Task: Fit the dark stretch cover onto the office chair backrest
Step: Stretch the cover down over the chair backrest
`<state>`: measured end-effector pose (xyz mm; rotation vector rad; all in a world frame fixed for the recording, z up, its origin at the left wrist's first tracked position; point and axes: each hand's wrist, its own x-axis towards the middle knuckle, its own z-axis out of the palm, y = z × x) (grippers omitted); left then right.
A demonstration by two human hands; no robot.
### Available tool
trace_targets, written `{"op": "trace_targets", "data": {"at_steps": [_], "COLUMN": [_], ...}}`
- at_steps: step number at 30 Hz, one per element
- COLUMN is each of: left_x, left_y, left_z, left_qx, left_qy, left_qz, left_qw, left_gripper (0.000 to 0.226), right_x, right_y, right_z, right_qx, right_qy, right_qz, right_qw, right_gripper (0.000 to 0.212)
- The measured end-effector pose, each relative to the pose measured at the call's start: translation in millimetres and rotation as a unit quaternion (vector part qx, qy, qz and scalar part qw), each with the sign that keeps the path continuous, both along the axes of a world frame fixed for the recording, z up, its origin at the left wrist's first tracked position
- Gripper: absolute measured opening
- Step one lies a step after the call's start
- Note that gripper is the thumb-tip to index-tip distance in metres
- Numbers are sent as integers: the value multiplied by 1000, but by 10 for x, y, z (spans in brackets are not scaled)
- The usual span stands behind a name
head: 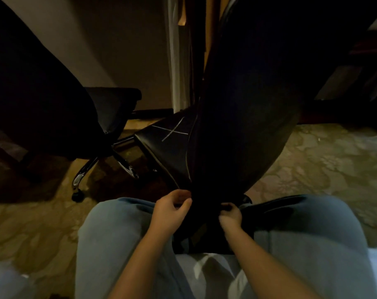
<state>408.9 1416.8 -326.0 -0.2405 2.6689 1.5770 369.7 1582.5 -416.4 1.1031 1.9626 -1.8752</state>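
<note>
Black stretch fabric, the dark stretch cover [248, 104], sheathes the office chair backrest [225, 20] from the top of the view down to the person's lap. It lies smooth over the broad middle and narrows to a bunched lower end between the knees. One leather seat [168, 145], marked by two pale stitched lines crossing in an X, juts out to the left of the covered back.

Two office chairs are in view. The second chair [53, 104] stands well apart at the left, with a dark back and seat, two shiny metal base legs [84, 171] that can be made out, and one caster [77, 196] on the patterned carpet [323, 158]. Two knees in pale blue jeans [110, 234] frame the work, one on each side. One pale curtain [174, 61] hangs behind.

Both bare forearms reach forward from the bottom edge and converge on the cover's lower end. The left hand [171, 209] is held with its back up and its fingers curled. Its thumb and forefinger pinch the cover's left lower edge. The right hand [230, 214] sits just across from it, near but not touching. Its fingers are folded round a bunch of the same dark fabric at the right lower edge, with the knuckles facing up. The light is dim, so finer detail of the hem is lost.
</note>
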Motion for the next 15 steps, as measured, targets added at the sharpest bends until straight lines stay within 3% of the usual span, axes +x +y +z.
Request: {"op": "trace_targets", "data": {"at_steps": [3, 6, 12, 15], "left_x": [30, 10, 9, 26], "left_y": [9, 56, 199, 191], "left_z": [-80, -78, -41, -29], "left_qx": [-19, -16, -44, -27], "left_qy": [-12, -10, 23, 23], "left_qz": [-6, 16, 78, 109], "left_qw": [1000, 1000, 996, 993], "left_gripper": [16, 15, 8, 11], "right_x": [-106, -63, 229, 286], "right_y": [191, 117, -211, -317], "right_z": [60, 182, 271, 434], "right_qx": [27, 37, 82, 76], "right_qy": [28, 65, 127, 173], "right_qz": [-37, -41, 127, 257], "right_qw": [999, 996, 980, 948], "right_gripper": [37, 25, 30, 33]}}
